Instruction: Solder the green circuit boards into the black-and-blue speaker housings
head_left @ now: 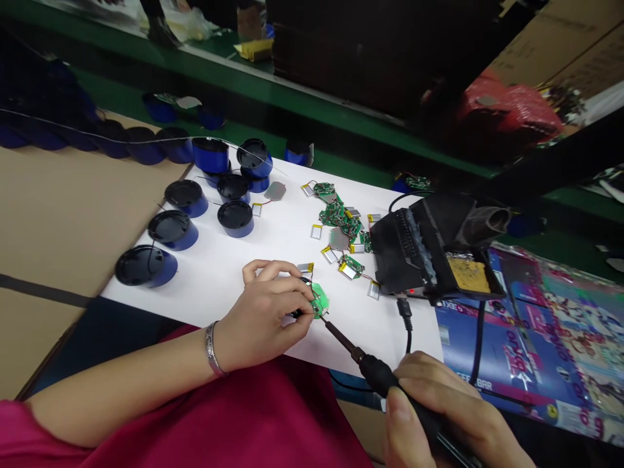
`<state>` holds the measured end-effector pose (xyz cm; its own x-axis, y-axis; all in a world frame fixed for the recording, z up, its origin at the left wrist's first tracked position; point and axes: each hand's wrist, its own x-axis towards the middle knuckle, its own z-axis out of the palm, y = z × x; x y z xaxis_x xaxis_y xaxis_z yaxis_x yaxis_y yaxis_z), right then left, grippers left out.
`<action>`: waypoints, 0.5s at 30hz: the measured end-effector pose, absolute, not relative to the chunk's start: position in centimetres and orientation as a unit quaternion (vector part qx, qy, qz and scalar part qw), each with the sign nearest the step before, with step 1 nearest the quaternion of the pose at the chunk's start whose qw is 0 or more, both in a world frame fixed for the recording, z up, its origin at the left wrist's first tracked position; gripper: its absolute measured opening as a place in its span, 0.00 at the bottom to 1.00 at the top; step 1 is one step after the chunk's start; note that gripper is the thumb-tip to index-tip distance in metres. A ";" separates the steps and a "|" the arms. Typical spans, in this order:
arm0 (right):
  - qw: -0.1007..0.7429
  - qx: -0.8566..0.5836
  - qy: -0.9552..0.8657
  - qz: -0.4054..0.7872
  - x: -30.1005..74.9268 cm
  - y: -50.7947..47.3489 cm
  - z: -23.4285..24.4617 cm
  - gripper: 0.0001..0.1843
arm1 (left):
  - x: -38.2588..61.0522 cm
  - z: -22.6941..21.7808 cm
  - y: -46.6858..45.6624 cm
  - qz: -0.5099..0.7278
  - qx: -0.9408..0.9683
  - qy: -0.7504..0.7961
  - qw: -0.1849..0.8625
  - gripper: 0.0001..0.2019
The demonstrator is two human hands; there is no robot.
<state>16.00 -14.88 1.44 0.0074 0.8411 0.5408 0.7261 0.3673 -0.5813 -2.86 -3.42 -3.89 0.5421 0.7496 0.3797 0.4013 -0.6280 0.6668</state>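
Observation:
My left hand pinches a small round green circuit board on the white sheet, fingers closed around its left side. My right hand grips the black handle of a soldering iron. The iron's thin tip reaches up-left and touches the board's lower edge. A silver bracelet sits on my left wrist.
More green boards and small silver batteries lie scattered behind. Several blue round housings with black tops stand at the left. A black soldering station with a yellow sponge sits at the right, its cable trailing forward.

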 end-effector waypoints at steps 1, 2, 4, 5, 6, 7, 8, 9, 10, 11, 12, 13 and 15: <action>0.433 -0.553 -0.709 0.062 16.1 -14.9 1.4 0.13 | -2.9 -3.9 -3.4 0.333 0.838 0.343 0.262 0.08; 0.429 -0.550 -0.714 0.057 16.2 -14.9 1.3 0.12 | -2.9 -3.9 -3.4 0.334 0.838 0.343 0.263 0.08; 0.418 -0.534 -0.733 0.055 16.4 -14.8 1.2 0.13 | -2.9 -3.9 -3.5 0.333 0.838 0.342 0.265 0.08; 0.416 -0.528 -0.739 0.054 16.4 -14.7 1.2 0.13 | -2.9 -3.9 -3.5 0.332 0.838 0.342 0.266 0.08; 0.414 -0.520 -0.745 0.060 16.5 -14.7 1.2 0.13 | -2.9 -3.9 -3.5 0.331 0.837 0.343 0.267 0.08; 0.417 -0.520 -0.742 0.063 16.5 -14.7 1.2 0.14 | -2.9 -3.9 -3.6 0.330 0.837 0.345 0.268 0.08; 0.423 -0.524 -0.736 0.069 16.4 -14.8 1.3 0.14 | -2.9 -3.9 -3.6 0.328 0.837 0.346 0.270 0.08; 0.430 -0.533 -0.725 0.074 16.5 -14.9 1.4 0.14 | -3.0 -3.9 -3.6 0.327 0.836 0.347 0.271 0.08; 0.439 -0.549 -0.707 0.074 16.5 -15.0 1.6 0.14 | -3.0 -3.9 -3.6 0.327 0.836 0.348 0.271 0.08; 0.446 -0.567 -0.689 0.072 16.7 -15.2 1.6 0.13 | -3.0 -3.9 -3.6 0.327 0.836 0.348 0.272 0.08; 0.446 -0.582 -0.676 0.075 16.9 -15.4 1.7 0.13 | -2.9 -3.9 -3.6 0.325 0.836 0.347 0.274 0.08; 0.433 -0.571 -0.693 0.078 17.1 -15.4 1.6 0.12 | -2.9 -3.9 -3.6 0.324 0.836 0.347 0.276 0.08; 0.410 -0.568 -0.708 0.090 17.3 -15.2 1.1 0.08 | -2.9 -3.8 -3.5 0.322 0.836 0.346 0.279 0.08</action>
<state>17.33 -15.22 1.07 -0.0188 0.8784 0.4776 0.7305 0.3382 -0.5933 -2.94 -3.51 -3.77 0.5531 0.7581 0.3454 0.3995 -0.6052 0.6885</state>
